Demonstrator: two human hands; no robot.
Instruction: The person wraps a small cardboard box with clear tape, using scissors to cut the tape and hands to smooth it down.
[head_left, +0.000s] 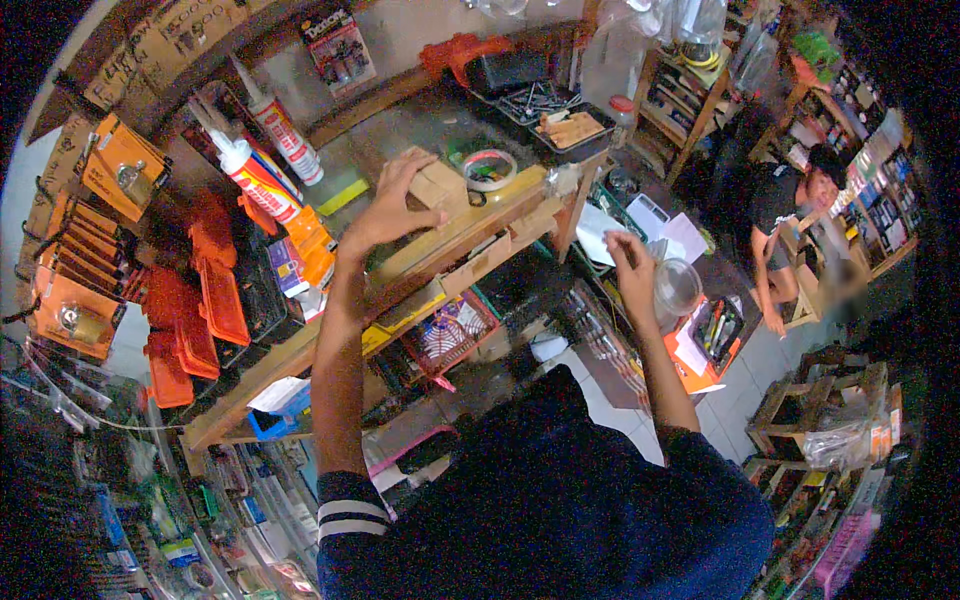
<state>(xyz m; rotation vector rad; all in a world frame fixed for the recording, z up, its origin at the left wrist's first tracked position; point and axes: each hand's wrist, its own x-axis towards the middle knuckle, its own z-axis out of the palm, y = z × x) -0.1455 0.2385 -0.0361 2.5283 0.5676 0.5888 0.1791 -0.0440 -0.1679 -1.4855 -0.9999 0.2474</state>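
Note:
My left hand (391, 204) is on a small brown cardboard box (444, 186), which rests on the wooden counter (386, 264). Its fingers reach over the far side of the box and the thumb lies along the near side. Right beside the box is a round clear tub (489, 169) with small mixed items inside. My right hand (631, 264) is raised off to the right, thumb and forefinger curled towards each other. Whether something small sits between those fingertips is too blurred to tell. A clear plastic container (677, 286) appears close beside that hand.
Sealant cartridges (259, 180) and orange plastic bins (221, 300) occupy the counter's left part. Black trays with metal pieces (536, 101) and a tan block (571, 129) stand at the far end. Below is a red basket (457, 330). Another person (787, 202) sits at the right.

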